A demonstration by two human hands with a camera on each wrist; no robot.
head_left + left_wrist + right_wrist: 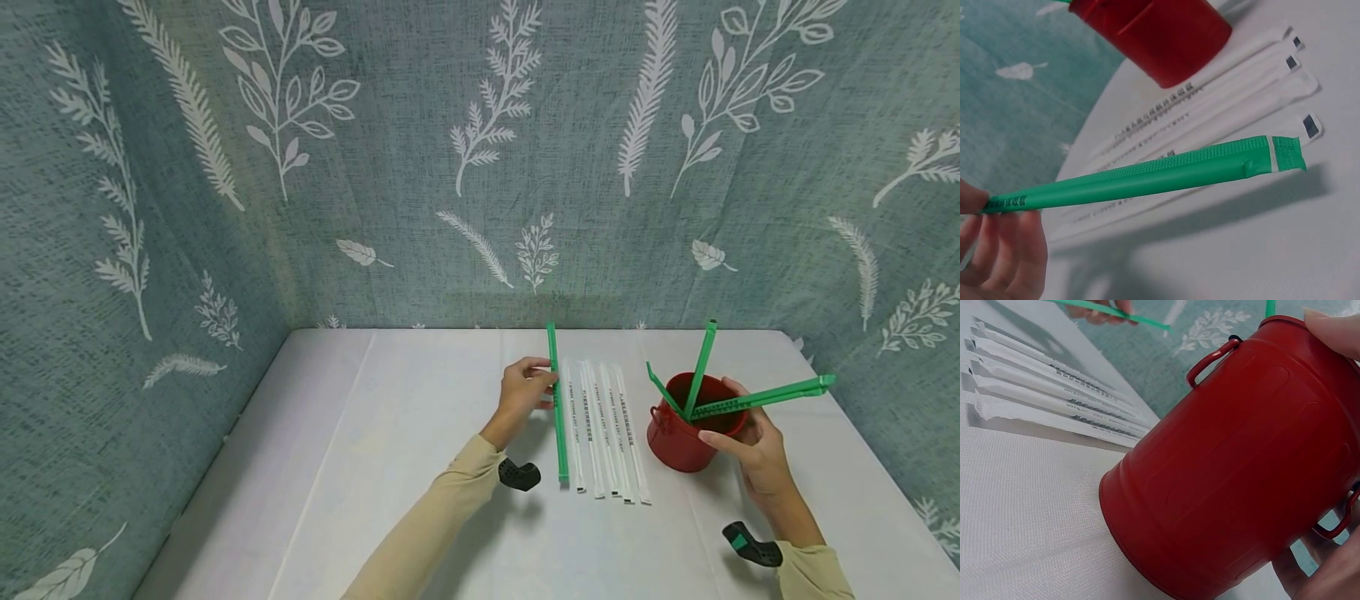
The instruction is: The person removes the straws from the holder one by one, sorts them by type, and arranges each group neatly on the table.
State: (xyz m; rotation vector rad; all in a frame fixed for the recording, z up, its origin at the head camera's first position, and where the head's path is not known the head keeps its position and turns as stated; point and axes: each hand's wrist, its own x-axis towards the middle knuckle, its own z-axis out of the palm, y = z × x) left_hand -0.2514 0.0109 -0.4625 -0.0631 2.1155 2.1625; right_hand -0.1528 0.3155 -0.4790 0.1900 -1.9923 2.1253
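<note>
My left hand (522, 390) pinches a green paper-wrapped straw (561, 442) between thumb and fingers. In the left wrist view, that straw (1166, 172) is held above the tabletop and casts a shadow. Its sealed end points away from the fingers. My right hand (763, 458) grips a red metal bucket (678, 446) around its far side, thumb near the rim. Several green wrapped straws (702, 362) lean out of the bucket in different directions. Between the hands lie several white wrapped straws (600, 433), side by side in a row. The bucket's inside is mostly hidden.
A white cloth-covered table (390, 467) lies under everything. Behind and beside it hangs a green-grey leaf-patterned curtain (405, 167). Black wrist devices (519, 475) sit by both wrists. The bucket has small side handles (1213, 359).
</note>
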